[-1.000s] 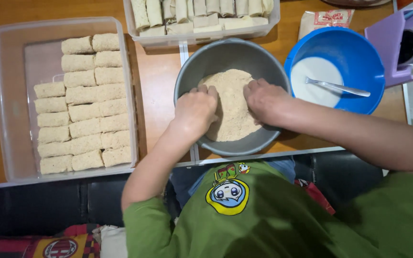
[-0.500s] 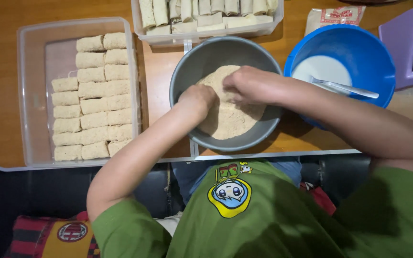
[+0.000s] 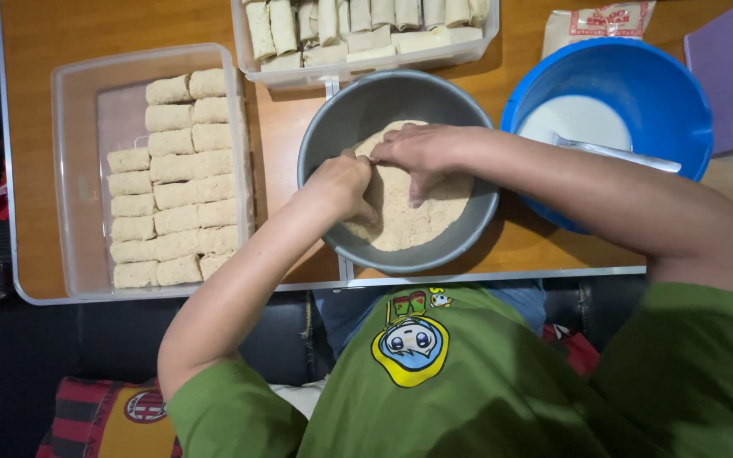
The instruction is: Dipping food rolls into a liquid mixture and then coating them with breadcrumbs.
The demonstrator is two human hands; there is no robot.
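Note:
A grey metal bowl (image 3: pixel 324 144) of tan breadcrumbs (image 3: pixel 405 225) sits in front of me on the wooden table. Both my hands are inside it, close together near the top of the crumb heap. My left hand (image 3: pixel 343 182) is curled with its fingers dug into the crumbs, hiding whatever is under them. My right hand (image 3: pixel 422 153) lies palm down on the crumbs with its fingers spread, its fingertips next to my left hand. No roll shows between the hands.
A clear plastic tub (image 3: pixel 78 170) at the left holds rows of crumb-coated rolls (image 3: pixel 171 178). Another clear tub (image 3: pixel 366 59) behind the bowl holds pale uncoated rolls. At the right a blue bowl (image 3: pixel 655 93) holds white liquid and a spoon (image 3: pixel 612 153). A purple object (image 3: pixel 731 76) and a packet (image 3: pixel 604 21) lie at the far right.
My hands have moved from the two sides of the crumb heap to meet near its top. The view has shifted, and the tubs and bowls now sit further right in the frame.

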